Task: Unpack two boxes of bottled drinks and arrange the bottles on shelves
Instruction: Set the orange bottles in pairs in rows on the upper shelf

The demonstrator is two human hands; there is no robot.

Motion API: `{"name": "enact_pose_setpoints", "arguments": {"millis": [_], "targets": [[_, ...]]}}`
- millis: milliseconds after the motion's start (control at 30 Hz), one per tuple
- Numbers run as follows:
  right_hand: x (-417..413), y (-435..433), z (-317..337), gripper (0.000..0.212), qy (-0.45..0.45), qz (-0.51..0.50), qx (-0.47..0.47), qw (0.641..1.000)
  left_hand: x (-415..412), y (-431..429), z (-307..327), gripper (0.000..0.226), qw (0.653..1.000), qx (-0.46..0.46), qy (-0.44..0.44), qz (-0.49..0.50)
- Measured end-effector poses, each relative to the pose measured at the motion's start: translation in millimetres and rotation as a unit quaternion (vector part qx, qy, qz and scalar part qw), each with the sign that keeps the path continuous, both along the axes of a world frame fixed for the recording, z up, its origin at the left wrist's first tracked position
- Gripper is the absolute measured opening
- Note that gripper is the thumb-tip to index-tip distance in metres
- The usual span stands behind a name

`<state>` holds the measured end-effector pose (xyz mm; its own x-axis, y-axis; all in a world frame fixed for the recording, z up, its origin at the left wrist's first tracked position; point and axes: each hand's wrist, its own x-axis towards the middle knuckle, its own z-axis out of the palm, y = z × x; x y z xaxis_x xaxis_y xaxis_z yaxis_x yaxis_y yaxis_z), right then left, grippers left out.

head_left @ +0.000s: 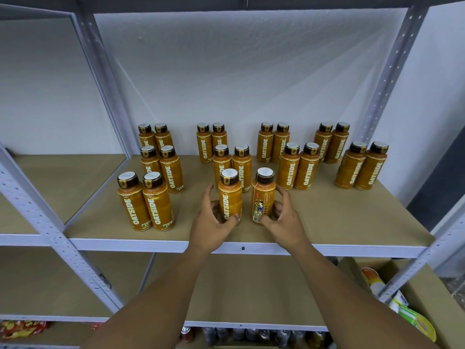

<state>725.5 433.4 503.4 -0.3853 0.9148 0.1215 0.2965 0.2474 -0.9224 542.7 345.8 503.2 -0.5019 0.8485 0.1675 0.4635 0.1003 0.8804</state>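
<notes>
On the shelf (339, 217), left hand (211, 222) clasps the left bottle (230, 195) low, right hand (281, 217) the right bottle (264, 192).

Single view on record: a wide-angle head camera, worn by the person standing before the shelving. It faces forward and pitches down onto the middle shelf board (352, 217), looking over its front edge toward the back wall (251, 71). Standoff is near: the left hand (214, 222) grips the left bottle (230, 197) and the right hand (281, 217) grips the right bottle (263, 195) beside that front edge, mid-frame. The lens bows the right upright (392, 71) outward. The lower shelf (239, 285) and a cardboard box (432, 313) fill the bottom of the field.
</notes>
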Motion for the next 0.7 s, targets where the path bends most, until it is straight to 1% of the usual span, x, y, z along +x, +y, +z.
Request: {"name": "enact_pose_setpoints", "arguments": {"millis": [167,500,633,700], "targets": [[-0.3,-0.5,1.5,0.091,-0.005,-0.006,0.007,1.000,0.1,-0.1,-0.3,0.103,1.000,0.000,-0.001,0.002],[-3.6,-1.3,4.1,0.099,-0.015,-0.031,0.024,0.999,-0.5,0.3,-2.4,0.103,1.000,0.001,0.000,0.003],[-2.3,-2.2,4.8,0.104,0.009,-0.020,0.014,1.000,-0.6,0.6,-3.1,0.103,1.000,0.003,0.001,0.003],[-1.3,-2.5,4.6,0.104,0.017,-0.012,0.009,1.000,-0.2,0.9,-3.0,0.103,1.000,0.004,0.003,0.003]]}}
